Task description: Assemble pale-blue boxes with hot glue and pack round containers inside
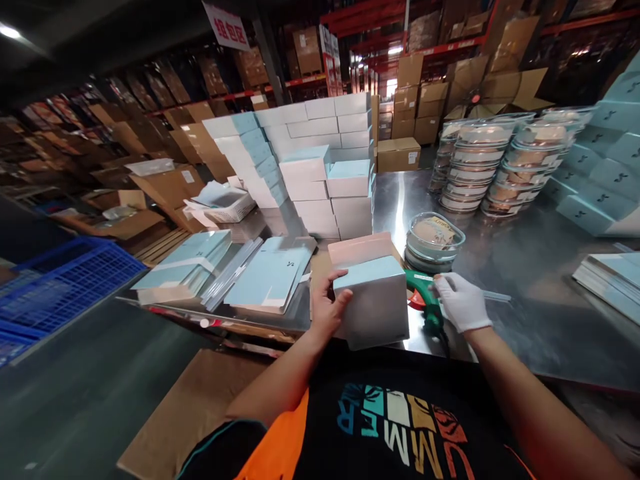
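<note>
My left hand [330, 307] is bare and wraps round the left side of a box [377, 307] with a pale blue top and whitish side. A raised flap [360, 248] stands behind the box. My right hand [463, 303], in a white glove, has its fingers curled at the rear end of a green hot glue gun [424, 287] with an orange-red trigger. The gun is just right of the box. A clear glue stick [497, 296] sticks out to the right behind the glove.
White-and-blue boxes [330, 123] are stacked at the back. Flat blue box blanks [273, 270] and clear sticks [233, 273] lie left. Round clear-lidded containers [435, 243] stand on the metal table [530, 333], with more stacks behind. A blue crate [65, 287] stands at far left.
</note>
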A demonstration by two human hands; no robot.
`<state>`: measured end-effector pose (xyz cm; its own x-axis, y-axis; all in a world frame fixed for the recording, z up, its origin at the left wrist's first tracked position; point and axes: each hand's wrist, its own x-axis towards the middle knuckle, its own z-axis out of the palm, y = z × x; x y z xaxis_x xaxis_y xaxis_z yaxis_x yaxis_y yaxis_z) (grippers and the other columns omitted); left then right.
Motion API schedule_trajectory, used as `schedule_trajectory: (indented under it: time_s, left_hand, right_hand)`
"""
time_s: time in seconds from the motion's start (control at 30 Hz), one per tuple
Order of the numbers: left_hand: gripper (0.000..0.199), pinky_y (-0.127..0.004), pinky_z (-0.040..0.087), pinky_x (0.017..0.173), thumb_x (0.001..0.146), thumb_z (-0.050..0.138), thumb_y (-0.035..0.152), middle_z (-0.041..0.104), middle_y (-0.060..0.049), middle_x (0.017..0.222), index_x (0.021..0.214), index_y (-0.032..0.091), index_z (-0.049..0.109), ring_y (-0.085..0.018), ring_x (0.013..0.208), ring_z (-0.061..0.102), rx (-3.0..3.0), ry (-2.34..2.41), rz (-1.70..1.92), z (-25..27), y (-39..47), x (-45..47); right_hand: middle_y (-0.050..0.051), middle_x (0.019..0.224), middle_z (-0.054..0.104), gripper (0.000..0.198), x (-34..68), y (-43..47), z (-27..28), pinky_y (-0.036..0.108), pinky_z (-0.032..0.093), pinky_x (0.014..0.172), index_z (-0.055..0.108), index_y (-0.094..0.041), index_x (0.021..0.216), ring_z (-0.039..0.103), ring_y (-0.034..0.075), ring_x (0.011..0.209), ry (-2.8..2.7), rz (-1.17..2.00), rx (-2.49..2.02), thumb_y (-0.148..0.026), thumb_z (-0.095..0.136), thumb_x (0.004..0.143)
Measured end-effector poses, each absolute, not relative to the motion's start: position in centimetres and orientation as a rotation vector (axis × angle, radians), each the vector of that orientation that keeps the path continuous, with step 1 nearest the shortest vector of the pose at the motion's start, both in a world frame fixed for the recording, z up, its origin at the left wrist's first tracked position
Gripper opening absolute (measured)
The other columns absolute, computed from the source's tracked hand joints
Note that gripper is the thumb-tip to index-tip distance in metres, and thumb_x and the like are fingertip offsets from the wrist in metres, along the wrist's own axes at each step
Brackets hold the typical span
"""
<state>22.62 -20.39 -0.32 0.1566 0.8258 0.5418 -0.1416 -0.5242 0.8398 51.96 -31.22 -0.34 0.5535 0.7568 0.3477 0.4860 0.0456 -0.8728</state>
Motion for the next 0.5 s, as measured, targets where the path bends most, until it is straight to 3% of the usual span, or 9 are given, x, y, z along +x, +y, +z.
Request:
schedule_trajectory:
  time_s: [0.07,0.13,0.23,0.33,0.43,0.5]
  left_hand:
    - [0.069,-0.039,0.057,0.090,0.081,0.080,0.079,0.080,-0.012,0.108,0.115,0.019,0.078,-0.030,0.101,0.074,1.648,0.624,1.466,-0.3,-20.5,22.7]
    - [0.066,-0.040,0.057,0.091,0.082,0.081,0.077,0.080,-0.012,0.108,0.114,0.020,0.079,-0.030,0.101,0.074,1.691,0.566,1.419,-0.2,-20.5,22.8]
    - [0.060,-0.043,0.058,0.095,0.085,0.081,0.074,0.079,-0.012,0.108,0.111,0.020,0.079,-0.031,0.104,0.074,1.743,0.522,1.368,-0.4,-20.5,22.8]
    - [0.061,-0.046,0.056,0.106,0.082,0.082,0.077,0.075,-0.014,0.119,0.105,0.021,0.075,-0.034,0.121,0.071,1.735,0.555,1.416,-0.7,-20.3,23.0]
    - [0.065,-0.048,0.054,0.112,0.075,0.089,0.075,0.073,-0.012,0.124,0.109,0.024,0.066,-0.031,0.128,0.071,1.593,0.506,1.518,-0.7,-19.8,23.3]
    - [0.063,-0.050,0.056,0.111,0.077,0.092,0.070,0.075,-0.009,0.117,0.114,0.026,0.066,-0.031,0.123,0.075,1.580,0.405,1.503,-0.4,-19.4,23.0]
  right_hand:
    - [0.010,0.110,0.081,0.056,49.4,-30.4,1.1,0.042,0.064,0.087,0.075,-0.023,0.116,0.076,0.028,0.100,-1.053,0.426,-1.446,-0.071,0.072,0.089]
    - [0.010,0.130,0.077,0.062,46.8,-29.4,2.5,0.046,0.061,0.103,0.069,-0.025,0.131,0.073,0.029,0.120,-1.067,0.605,-1.286,-0.065,0.075,0.085]
    - [0.009,0.125,0.077,0.049,44.6,-28.2,3.9,0.046,0.061,0.106,0.071,-0.024,0.120,0.071,0.030,0.122,-1.153,0.748,-1.200,-0.056,0.073,0.083]
    - [0.010,0.118,0.078,0.048,44.8,-28.1,4.2,0.046,0.062,0.103,0.072,-0.022,0.112,0.071,0.032,0.120,-1.265,0.716,-1.169,-0.061,0.074,0.085]
    - [0.013,0.134,0.074,0.059,46.2,-28.9,3.8,0.053,0.055,0.116,0.071,-0.023,0.114,0.067,0.037,0.132,-1.396,0.616,-1.144,-0.056,0.094,0.071]
    - [0.013,0.148,0.069,0.056,46.8,-29.7,3.3,0.057,0.047,0.125,0.072,-0.024,0.115,0.062,0.037,0.142,-1.521,0.526,-1.115,-0.045,0.099,0.071]
